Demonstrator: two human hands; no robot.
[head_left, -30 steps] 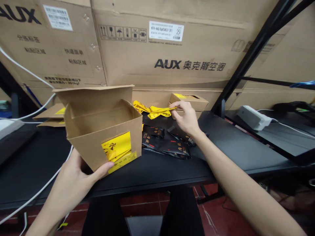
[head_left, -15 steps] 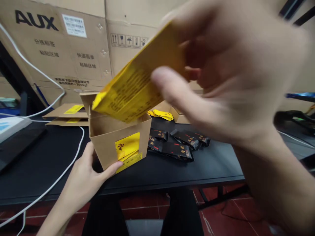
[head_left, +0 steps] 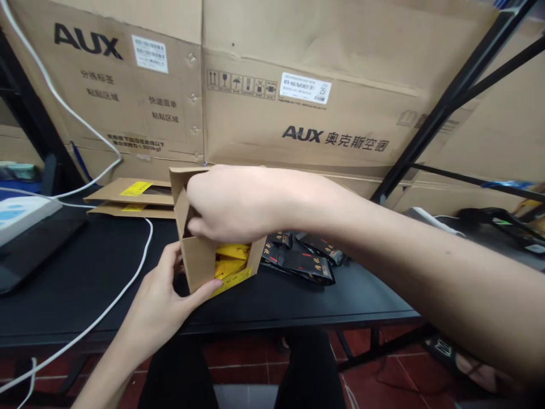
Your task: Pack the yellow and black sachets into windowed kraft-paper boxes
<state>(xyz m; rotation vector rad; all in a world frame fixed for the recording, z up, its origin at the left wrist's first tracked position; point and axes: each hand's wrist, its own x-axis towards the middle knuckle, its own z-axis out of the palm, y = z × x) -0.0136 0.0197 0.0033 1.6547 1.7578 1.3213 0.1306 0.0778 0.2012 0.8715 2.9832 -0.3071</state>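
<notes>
A kraft-paper box [head_left: 196, 264] is held tilted above the front part of the bench [head_left: 85, 272], its open top angled toward the right. It is gripped at the lower corner by the left hand [head_left: 157, 298], with the fingers curled behind the wall and the thumb pressed along the front. The right hand [head_left: 230, 201] is laid across the opening, its fingers hidden inside the box, so whether anything is pinched there cannot be told. Yellow packets [head_left: 232, 261] are seen through the open side of the box, and a yellow printed strip [head_left: 230, 282] is caught at its lower edge.

Black sachets [head_left: 298, 261] lie just beside the box on the right, and flat kraft box blanks [head_left: 128, 196] lie farther back on the left. A white cable [head_left: 137, 272] runs across the bench near the left forearm.

The main risk is judged to be spillage: with the box so tilted, the packets could slide out if the grip slackens. The thin walls could also buckle under the left thumb, and the yellow strip could be creased or torn if the right hand is drawn out carelessly.
</notes>
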